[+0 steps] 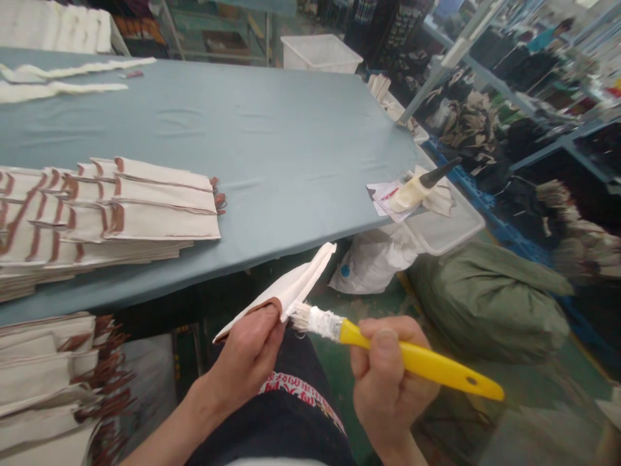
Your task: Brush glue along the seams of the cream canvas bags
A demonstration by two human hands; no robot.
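Observation:
My left hand [255,346] is closed on a cream fabric piece [295,281] with a brown edge, holding it tilted in front of the table's near edge. Wrapped round the yellow handle of a paintbrush [417,356], my right hand [391,382] keeps the brush pointing left. White paste coats the metal band and bristles, and the bristle tips touch the fabric piece close to my left fingers. Stacks of similar cream pieces with brown trim [165,200] lie on the table to the left.
A blue-grey cloth covers the table [291,142]. At its right corner a dark-handled tool [431,181] rests on papers. More fabric stacks [43,388] sit lower left. A white bin [320,55] stands behind; a green sack [485,304] is at right. A person [548,42] sits far off.

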